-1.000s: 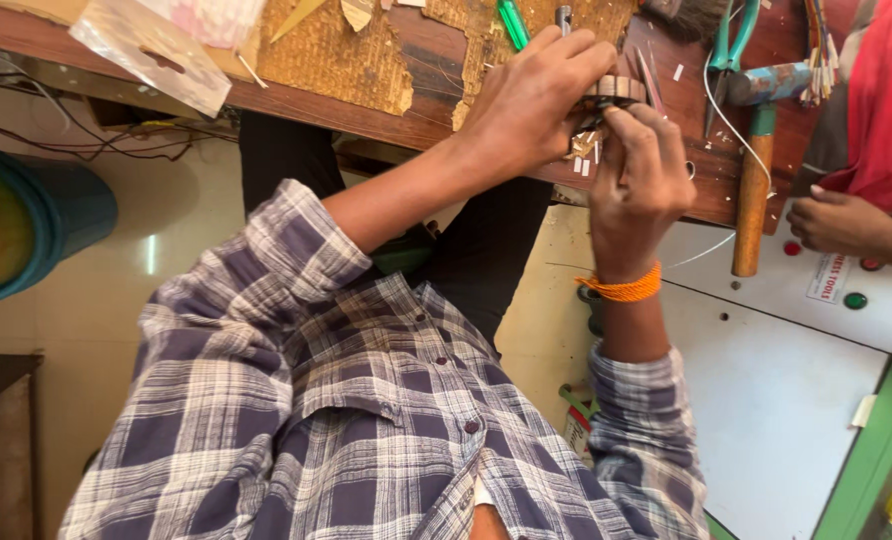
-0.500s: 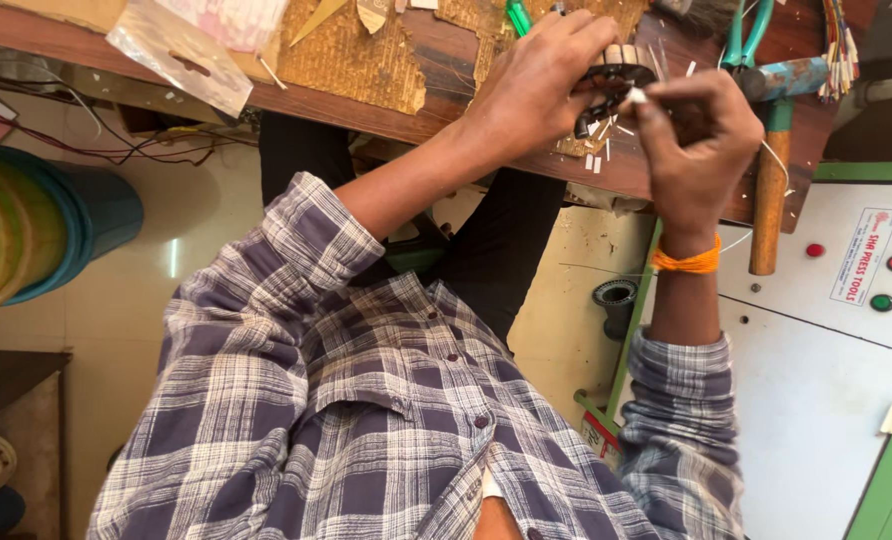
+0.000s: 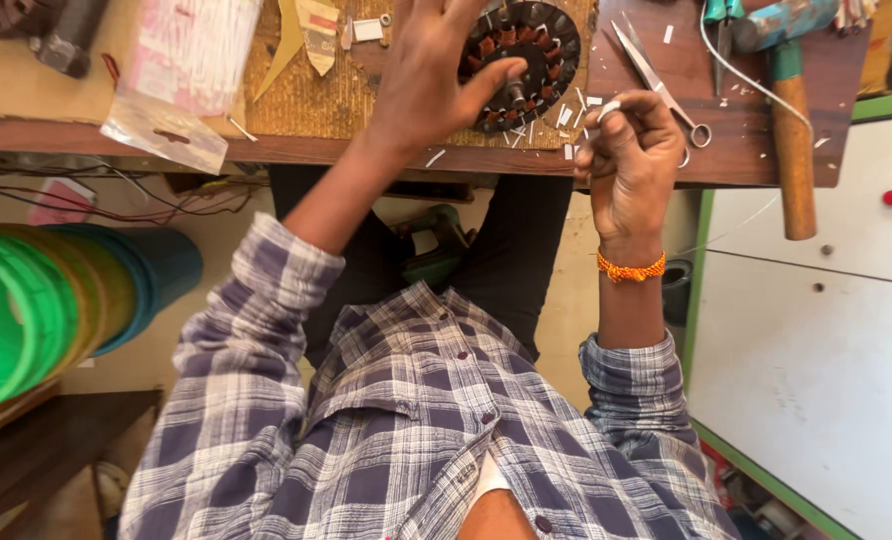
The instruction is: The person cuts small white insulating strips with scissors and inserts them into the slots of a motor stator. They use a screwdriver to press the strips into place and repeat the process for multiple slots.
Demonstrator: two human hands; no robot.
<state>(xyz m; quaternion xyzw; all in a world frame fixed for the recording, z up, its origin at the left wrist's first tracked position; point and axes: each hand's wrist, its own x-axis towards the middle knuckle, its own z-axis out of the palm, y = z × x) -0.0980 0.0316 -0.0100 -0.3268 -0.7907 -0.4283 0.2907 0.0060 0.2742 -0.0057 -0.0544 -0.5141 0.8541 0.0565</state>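
Note:
A round black motor stator (image 3: 546,50) with copper windings lies on a brown mat on the wooden table (image 3: 266,150). My left hand (image 3: 436,75) covers its left side, and the thumb presses into its middle. At the table's front edge, just right of the stator, my right hand (image 3: 631,160), with an orange band on the wrist, pinches a small white strip (image 3: 609,105) between its fingertips. Short white strips lie scattered on the mat around the stator.
Scissors (image 3: 666,90) lie right of the stator, beside a wooden-handled hammer (image 3: 792,140). A clear plastic bag (image 3: 181,80) hangs over the table's left edge. Stacked green and blue buckets (image 3: 56,300) stand at left, a white cabinet (image 3: 826,330) at right.
My right hand has drawn back from the stator toward the table's edge with a white strip pinched in it. My left hand stays on the stator. The view has shifted closer.

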